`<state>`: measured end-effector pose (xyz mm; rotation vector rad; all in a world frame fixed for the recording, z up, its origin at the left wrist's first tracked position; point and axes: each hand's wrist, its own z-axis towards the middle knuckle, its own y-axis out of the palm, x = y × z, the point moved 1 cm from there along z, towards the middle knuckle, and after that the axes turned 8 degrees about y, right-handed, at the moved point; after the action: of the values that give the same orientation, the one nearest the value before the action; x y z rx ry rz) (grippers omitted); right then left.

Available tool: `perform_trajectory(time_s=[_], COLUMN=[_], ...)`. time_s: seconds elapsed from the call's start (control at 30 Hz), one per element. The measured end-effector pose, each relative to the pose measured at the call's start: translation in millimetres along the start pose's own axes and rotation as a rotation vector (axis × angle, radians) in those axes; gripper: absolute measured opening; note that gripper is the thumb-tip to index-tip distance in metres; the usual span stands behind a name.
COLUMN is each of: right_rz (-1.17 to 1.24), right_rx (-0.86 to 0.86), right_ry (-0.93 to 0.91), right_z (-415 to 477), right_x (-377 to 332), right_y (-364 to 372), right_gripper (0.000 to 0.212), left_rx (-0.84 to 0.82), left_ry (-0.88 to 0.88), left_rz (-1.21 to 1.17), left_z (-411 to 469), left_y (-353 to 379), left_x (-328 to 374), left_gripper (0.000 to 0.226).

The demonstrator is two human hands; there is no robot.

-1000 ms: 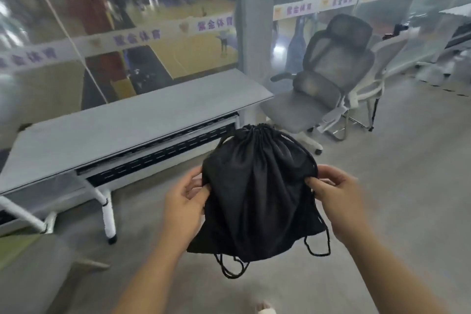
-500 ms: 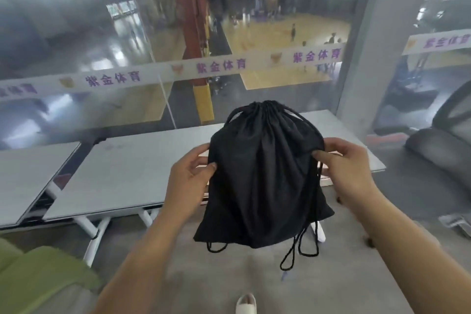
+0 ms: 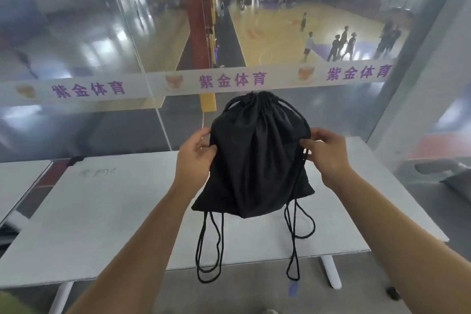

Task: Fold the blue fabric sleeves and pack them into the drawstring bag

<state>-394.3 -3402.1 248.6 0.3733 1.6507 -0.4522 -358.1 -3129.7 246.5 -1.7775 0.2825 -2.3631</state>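
The drawstring bag [image 3: 257, 158] is black, held upright in the air in front of the person and above the grey worktop [image 3: 107, 211]. Its mouth at the top is cinched closed, and its cords [image 3: 207, 250] hang in loops below the bottom edge on both sides. The left hand [image 3: 197, 158] pinches the left edge of the bag between thumb and fingers; the right hand [image 3: 325, 153] pinches the right edge the same way, with a cord running beside the fingers. Both hands are closed on the fabric.

No blue sleeves are visible, so the folding has probably not begun. The step in hand appears to be bringing the bag to the worktop. To do it well, lower the bag flat onto the surface with the mouth facing away, keep the cords clear of the underside, then loosen the cinched neck evenly from both sides so the opening stays wide for packing.
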Motion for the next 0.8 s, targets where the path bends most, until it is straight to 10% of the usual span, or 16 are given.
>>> perform_trajectory(time_s=[0.3,0.8], right_rz=[-0.159,-0.247], right_rx=[-0.064,-0.184], right_ry=[0.227,0.315], right_z=[89,123], right_x=[110,152], right_y=[29,31], right_gripper=[0.019,0.016], left_rx=[-0.035,-0.021], left_ry=[-0.243,-0.315], left_rz=[0.180,0.279], left_z=[32,43], left_y=[58,88], left_x=[-132,-158], left_gripper=[0.027,0.031])
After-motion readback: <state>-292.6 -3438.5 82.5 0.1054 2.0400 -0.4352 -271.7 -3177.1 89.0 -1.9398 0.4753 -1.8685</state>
